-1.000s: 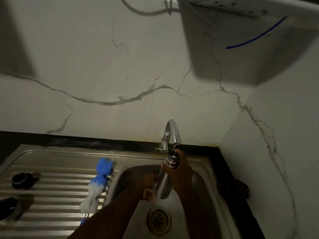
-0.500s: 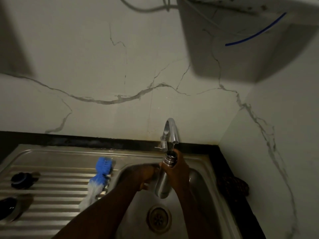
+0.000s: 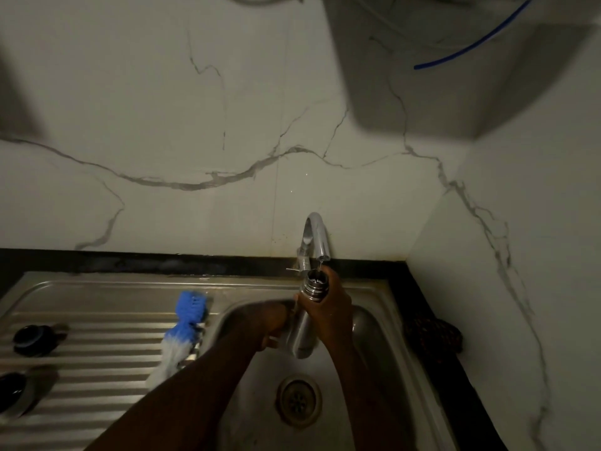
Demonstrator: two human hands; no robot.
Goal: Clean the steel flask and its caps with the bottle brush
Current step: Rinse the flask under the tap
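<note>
Filling the flask under the tap for a rinse

The right hand (image 3: 328, 307) grips the neck of the slim, cylindrical brushed-steel flask (image 3: 307, 323), holding its threaded mouth just under the spout of the curved chrome tap (image 3: 317, 236), where a thin stream falls in; the left hand (image 3: 271, 323) curls round the flask's lower body over the stainless-steel sink basin (image 3: 367, 323). Best to keep the mouth centred under the stream and the flask near upright, supported low so the wet steel does not slip. The blue-and-white bristled bottle brush (image 3: 182, 330) lies on the ribbed surface left of the hands; further left sit two dark round caps (image 3: 32, 340), not yet taken up.
</note>
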